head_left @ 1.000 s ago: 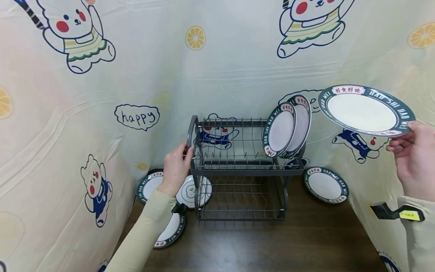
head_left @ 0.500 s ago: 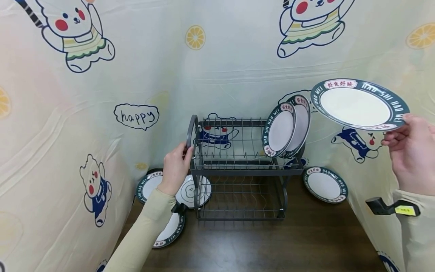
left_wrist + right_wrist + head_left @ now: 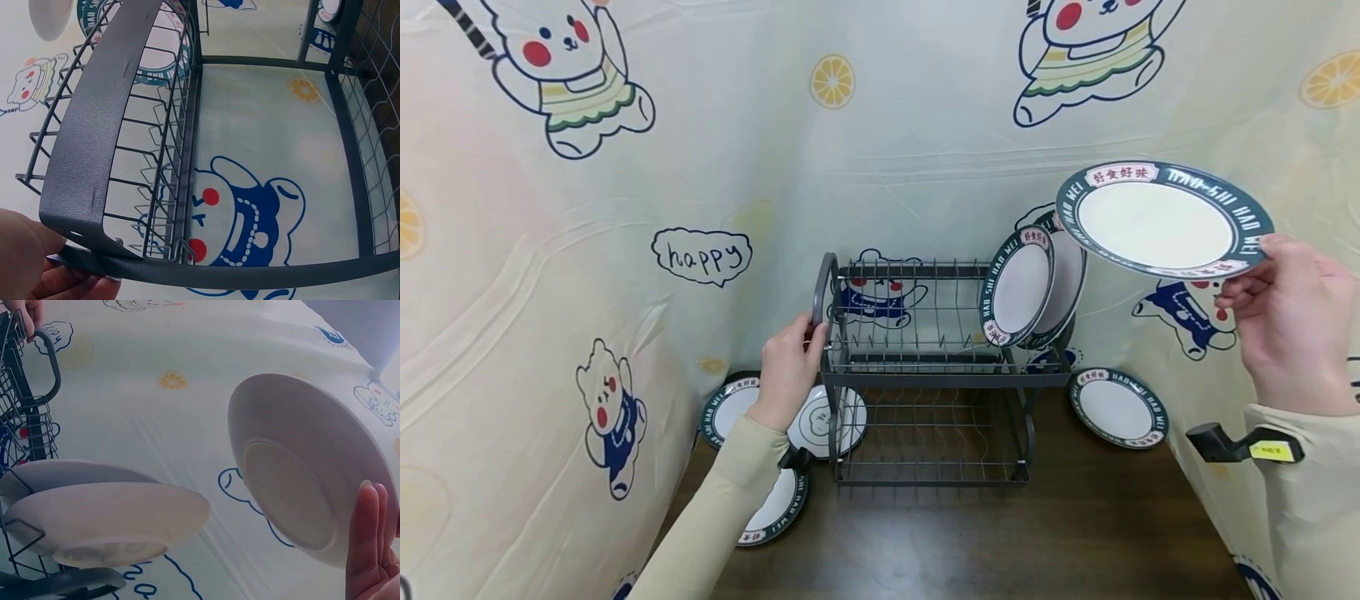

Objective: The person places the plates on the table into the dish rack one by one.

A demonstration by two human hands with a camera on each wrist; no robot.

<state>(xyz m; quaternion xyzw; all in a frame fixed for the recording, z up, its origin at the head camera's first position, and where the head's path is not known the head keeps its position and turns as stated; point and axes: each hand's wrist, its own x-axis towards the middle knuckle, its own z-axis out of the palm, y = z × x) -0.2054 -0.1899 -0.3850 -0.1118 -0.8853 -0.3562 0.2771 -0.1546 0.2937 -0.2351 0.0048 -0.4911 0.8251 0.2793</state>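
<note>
Closest up are the two pale sleeves, each with a dark strap at the wrist; the right strap (image 3: 1247, 444) has a yellow label on it. The right hand (image 3: 1296, 325) has the held plate (image 3: 1157, 225) pinched by its right edge, thumb on top and fingers underneath. So the plate sticks out leftward from that hand, white side up, a bit tilted, up in the air and well apart from the left hand (image 3: 792, 367). That one's got its fingers wrapped round the upper left side of the dish rack (image 3: 940, 382), a dark two-tier wire thing.

On the dark table (image 3: 962, 542), a front-left plate (image 3: 778, 508) is half hidden by the left sleeve. Past it there's an upside-down plate (image 3: 812, 425) next to a green-rimmed plate (image 3: 730, 408), and another plate (image 3: 1118, 408) lies face up right of the rack.

Up on the top tier, right end, a smaller-looking plate (image 3: 1018, 287) leans in front of a second one (image 3: 1070, 283). The held plate overlaps that second one in the head view, but the right wrist view shows them apart. Behind everything hangs a cartoon-bear curtain (image 3: 737, 125).
</note>
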